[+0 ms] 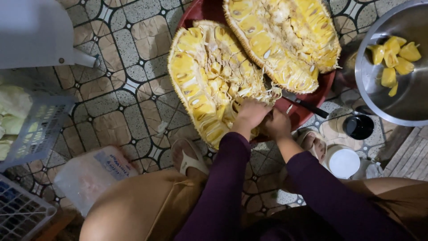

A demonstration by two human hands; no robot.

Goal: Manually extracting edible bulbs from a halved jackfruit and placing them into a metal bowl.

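1. The left hand [250,112] has its fingers dug into the flesh of the near jackfruit half [211,80], curled tight on the pale fibres at its lower right edge; the fingertips are hidden in the fruit.
2. The right hand [277,124] sits just beside the left, touching it, knuckles up. Its fingers are bunched together at the same edge of the fruit, but what they clamp cannot be seen.
3. Both arms wear dark purple sleeves [232,178] that run back toward the camera.
4. The near half lies cut side up, yellow pods showing, partly on the red tray [307,111] and partly overhanging the tiled floor [120,102].
5. A second half [285,40] lies further back on the tray, also cut side up, touching the first.
6. A knife [303,103] with a black handle rests on the tray just right of the hands.
7. A steel bowl [401,98] at the right holds several yellow pods [394,60].
8. Below the bowl stand a small black cup [359,127] and a white lid [344,163].
9. Sandalled feet [189,157] rest on the floor either side of the arms.
10. At the left lie a plastic bag [89,176] and grey crates [38,134].
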